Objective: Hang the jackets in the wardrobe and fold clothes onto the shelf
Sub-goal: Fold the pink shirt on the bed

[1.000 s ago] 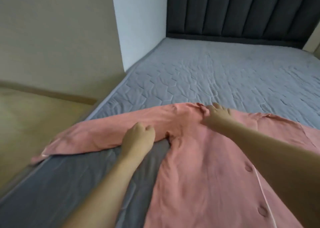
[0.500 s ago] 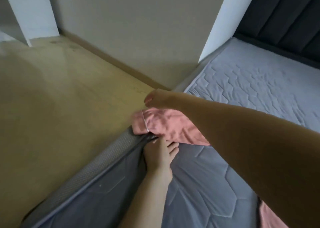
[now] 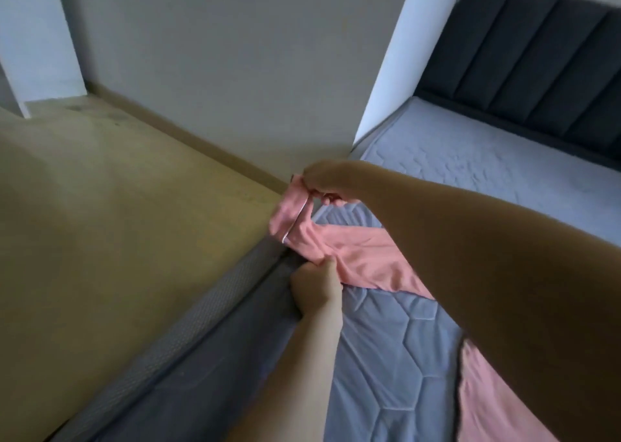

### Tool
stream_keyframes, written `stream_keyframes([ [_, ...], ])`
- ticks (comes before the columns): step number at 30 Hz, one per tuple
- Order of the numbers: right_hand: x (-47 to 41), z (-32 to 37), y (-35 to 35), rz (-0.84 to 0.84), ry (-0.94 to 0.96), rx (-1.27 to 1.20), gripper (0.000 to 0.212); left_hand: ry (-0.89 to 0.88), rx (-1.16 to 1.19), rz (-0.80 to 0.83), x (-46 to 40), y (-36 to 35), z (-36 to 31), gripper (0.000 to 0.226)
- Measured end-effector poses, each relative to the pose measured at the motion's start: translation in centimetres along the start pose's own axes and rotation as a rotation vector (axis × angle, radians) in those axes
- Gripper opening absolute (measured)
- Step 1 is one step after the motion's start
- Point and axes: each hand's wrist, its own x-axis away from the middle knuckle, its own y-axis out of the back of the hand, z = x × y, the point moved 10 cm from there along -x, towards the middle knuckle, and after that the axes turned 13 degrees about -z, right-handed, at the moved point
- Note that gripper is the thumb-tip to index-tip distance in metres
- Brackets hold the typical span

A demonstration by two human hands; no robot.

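A pink shirt (image 3: 363, 253) lies on the grey quilted bed (image 3: 403, 341), one long sleeve stretched toward the bed's left edge. My right hand (image 3: 324, 181) reaches across and pinches the sleeve's cuff, which has white piping and hangs lifted off the mattress. My left hand (image 3: 316, 285) grips the same sleeve from below, a little nearer the body, at the mattress edge. My right forearm hides most of the shirt; another pink part of the shirt (image 3: 484, 394) shows at the lower right.
Wooden floor (image 3: 117, 223) lies left of the bed, bounded by a grey wall (image 3: 235, 72) with a skirting board. A dark padded headboard (image 3: 537, 65) stands at the far right. A white pillar (image 3: 37, 38) rises at the far left.
My view swung left from the shirt's body to the sleeve end. Both hands moved out along the sleeve; my right hand has lifted the cuff and my left hand has closed on the fabric.
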Motion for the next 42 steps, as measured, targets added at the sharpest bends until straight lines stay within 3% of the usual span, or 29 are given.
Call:
stream_keyframes([
  [3,3.0,-5.1,7.2,-0.046,-0.114,-0.228,0.034,-0.310,-0.275,-0.085,2.0,-2.1,-2.9,0.032],
  [8,8.0,-19.1,20.6,-0.352,-0.286,-0.661,0.044,-0.667,-0.450,-0.065,9.6,-10.0,-4.5,0.018],
  [10,10.4,-25.5,24.7,-0.408,-0.325,-0.731,0.037,-0.884,-0.555,-0.034,14.1,-14.5,-4.8,0.016],
  [13,14.4,-36.7,28.7,-0.470,-0.411,-0.817,0.025,-1.227,-0.629,0.110,22.1,-22.4,-3.2,0.024],
  [15,16.8,-44.9,30.1,-0.552,-0.496,-0.855,0.020,-1.343,-0.738,0.241,26.1,-27.3,-0.1,0.032],
  [18,21.4,-56.7,29.6,-0.643,-0.639,-0.587,0.023,-1.522,-1.162,0.446,30.1,-33.2,7.5,0.031],
  [20,23.8,-64.1,26.7,-0.602,-0.751,-0.414,0.027,-1.533,-1.326,0.557,31.1,-35.3,11.7,0.030],
  [21,24.4,-67.1,25.1,-0.609,-0.784,-0.397,0.028,-1.535,-1.319,0.538,31.2,-35.9,12.4,0.030],
  [25,23.8,-71.4,20.2,-0.586,-0.842,-0.346,0.011,-1.425,-1.160,0.314,26.7,-37.1,10.1,0.035],
  [27,23.0,-71.0,20.3,-0.604,-0.785,-0.117,0.017,-1.327,-1.286,0.285,22.8,-37.9,9.6,0.048],
  [29,21.7,-70.4,21.1,-0.667,-0.653,-0.041,0.010,-1.202,-1.454,0.236,19.0,-38.5,9.3,0.054],
  [31,20.7,-69.8,22.9,-0.810,-0.540,0.003,0.018,-1.117,-1.542,0.187,16.3,-39.0,9.2,0.054],
  [34,19.8,-68.7,24.8,-0.864,-0.417,0.174,0.018,-1.276,-1.581,0.056,15.2,-40.2,8.3,0.044],
  [37,19.6,-69.8,23.7,-0.795,-0.470,0.305,0.017,-1.462,-1.374,-0.105,15.9,-39.7,7.1,0.030],
  [40,20.2,-71.5,21.0,-0.771,-0.573,0.339,0.023,-1.489,-1.285,-0.126,16.0,-38.9,7.8,0.019],
  [42,20.1,-70.6,21.6,-0.830,-0.572,0.457,0.030,-1.529,-1.299,-0.092,16.5,-39.1,8.4,0.028],
])
